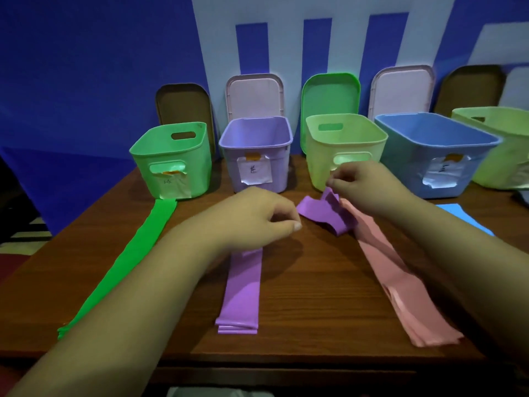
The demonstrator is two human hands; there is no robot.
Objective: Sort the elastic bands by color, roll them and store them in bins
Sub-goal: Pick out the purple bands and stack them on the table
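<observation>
While your right hand (357, 181) pinches the crumpled band (323, 213), lay it flat on the purple stack (243, 293); your left hand (257, 213) curls over that stack, grip unclear.

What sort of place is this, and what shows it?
Probably a set-up sorting station: a row of labelled plastic bins, elastic bands laid out by colour on a wooden table, a blue-and-white wall behind.

A brown wood-grain table (315, 285) fills the foreground; behind it stands a deep blue wall (86, 53); a pale panel (217, 38) on it is cut by upright blue bars; at far left, below the table's edge, a dark red floor patch (11, 267) shows; the light is dim and bluish.
</observation>
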